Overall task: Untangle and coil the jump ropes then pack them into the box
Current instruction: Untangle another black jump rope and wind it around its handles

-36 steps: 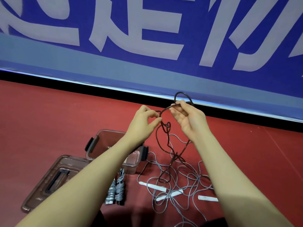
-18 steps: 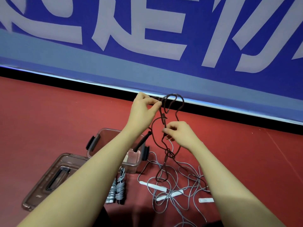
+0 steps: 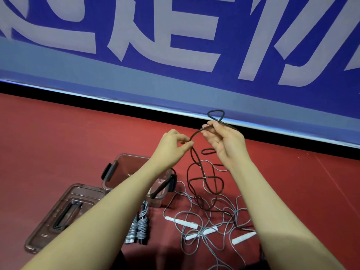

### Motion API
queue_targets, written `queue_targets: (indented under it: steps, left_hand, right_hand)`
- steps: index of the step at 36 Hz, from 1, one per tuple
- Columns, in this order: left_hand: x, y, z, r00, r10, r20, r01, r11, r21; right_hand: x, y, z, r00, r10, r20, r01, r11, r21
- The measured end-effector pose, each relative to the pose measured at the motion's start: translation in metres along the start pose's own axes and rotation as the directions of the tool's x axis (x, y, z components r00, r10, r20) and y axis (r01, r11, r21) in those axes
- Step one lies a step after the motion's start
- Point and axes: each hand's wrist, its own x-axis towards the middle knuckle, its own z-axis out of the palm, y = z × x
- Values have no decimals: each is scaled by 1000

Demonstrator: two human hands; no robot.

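Note:
A dark brown jump rope (image 3: 202,178) hangs in loops between my hands, above the red floor. My left hand (image 3: 173,147) pinches it between thumb and fingers at about chest height. My right hand (image 3: 226,141) grips the same rope a little higher, and a small loop sticks up above its fingers. Grey ropes (image 3: 212,227) with white handles (image 3: 188,224) lie tangled on the floor below. The clear plastic box (image 3: 118,168) stands open behind my left forearm. A coiled grey rope bundle (image 3: 139,227) lies in front of the box.
The box lid (image 3: 64,211) lies flat on the floor to the left of the box. A blue banner wall (image 3: 175,55) with white characters runs across the back, with a black strip at its foot.
My right hand has risen from below my left to above it, drawing the brown rope up. My left hand has dropped lower. The loop now stands above my right hand.

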Motion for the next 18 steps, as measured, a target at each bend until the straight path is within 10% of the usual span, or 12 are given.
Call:
queue_targets:
  steps: [3, 6, 10, 15, 18]
  left_hand:
    - [2, 3, -1, 997, 27, -78, -26, 1000, 13]
    - [5, 5, -3, 987, 40, -159, -33, 998, 46]
    - [7, 10, -7, 974, 44, -220, -35, 999, 42]
    - [9, 18, -13, 959, 34, -281, -34, 999, 2]
    - [9, 21, -16, 963, 42, -267, -51, 998, -29]
  right_hand:
    - [2, -1, -3, 1000, -9, 11, 9, 999, 40]
    - [3, 3, -8, 1000, -4, 20, 9, 959, -283]
    - [1, 18, -16, 989, 24, 147, 103, 601, -793]
    - [-3, 27, -17, 963, 91, 252, 219, 274, -936]
    - [-2, 28, -17, 970, 18, 244, 231, 269, -935]
